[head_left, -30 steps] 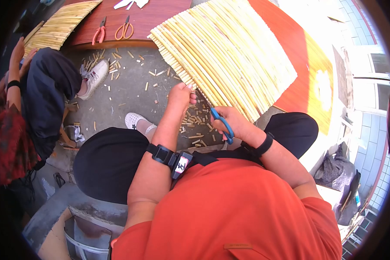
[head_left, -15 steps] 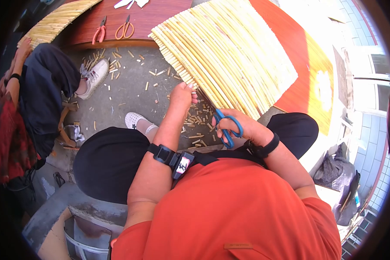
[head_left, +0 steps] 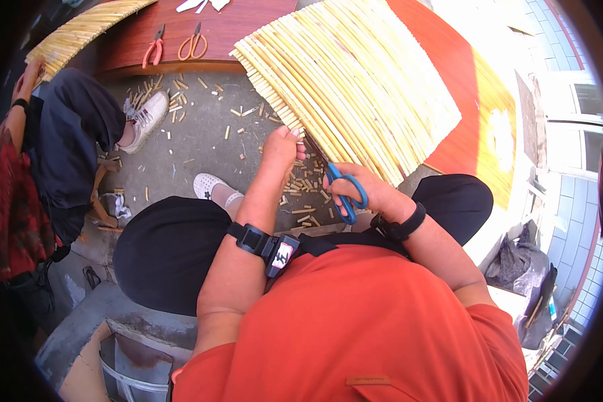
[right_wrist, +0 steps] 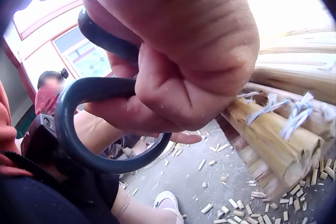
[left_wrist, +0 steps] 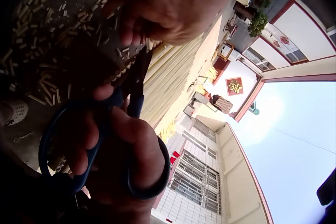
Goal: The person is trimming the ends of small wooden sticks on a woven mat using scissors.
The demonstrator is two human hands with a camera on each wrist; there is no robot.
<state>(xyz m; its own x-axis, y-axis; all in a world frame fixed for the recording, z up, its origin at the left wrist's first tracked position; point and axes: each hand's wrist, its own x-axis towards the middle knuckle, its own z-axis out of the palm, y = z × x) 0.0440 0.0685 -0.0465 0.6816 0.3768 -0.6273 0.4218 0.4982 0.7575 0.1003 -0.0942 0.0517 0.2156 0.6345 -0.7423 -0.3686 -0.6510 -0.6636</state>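
A mat of pale reed stalks (head_left: 355, 87) slants from the tabletop toward my knees, its trimmed edge facing me. At the near left edge, my left hand (head_left: 280, 153) pinches the stalk ends between thumb and fingers. My right hand (head_left: 375, 191) holds blue-handled scissors (head_left: 333, 173), fingers and thumb through the loops. The dark blades (left_wrist: 139, 69) lie along the mat's edge, pointing toward the left hand. Close up in the right wrist view, stalk ends (right_wrist: 294, 163) are bound with pale blue string (right_wrist: 299, 113), just beside the right hand's knuckles.
Red-handled pliers (head_left: 153, 53) and another pair of scissors (head_left: 193, 48) lie on the reddish table (head_left: 261, 27). Cut stalk pieces (head_left: 305, 184) litter the floor. At the left, a seated person (head_left: 74, 134) holds another reed mat (head_left: 87, 33).
The scissors' loops spread and my right hand drew back slightly, then moved toward the mat again with the loops closer together. My left hand stays put. The other person's hands shifted on their mat.
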